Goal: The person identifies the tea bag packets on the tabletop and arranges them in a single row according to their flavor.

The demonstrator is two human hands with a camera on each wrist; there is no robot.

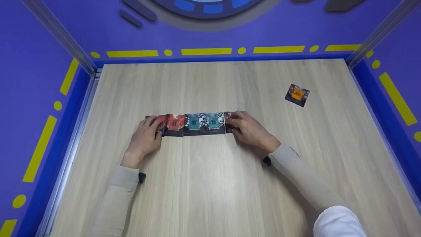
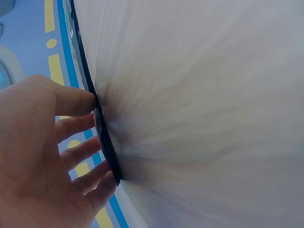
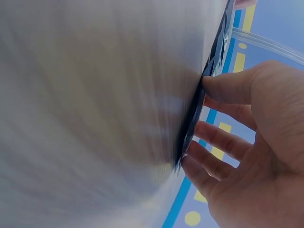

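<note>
Small flat printed packets lie side by side in a row on the wooden table. Two in the middle have teal labels, a teal-label packet (image 1: pixel 214 122) standing beside its twin. Left of them is a red-label packet (image 1: pixel 174 124). At the row's left end my left hand (image 1: pixel 143 135) holds a red packet (image 1: pixel 160 120), its thumb at the near edge and the other fingers over the top. My right hand (image 1: pixel 249 128) holds a dark reddish packet (image 1: pixel 228 126) at the right end, largely hidden under the fingers. In the right wrist view, thumb and fingertips meet this packet's dark edge (image 3: pixel 191 124).
A single packet with an orange label (image 1: pixel 297 94) lies apart, tilted, at the back right of the table (image 1: pixel 204 184). Blue-purple walls (image 1: pixel 210 39) with yellow dashes enclose the table at the back and both sides.
</note>
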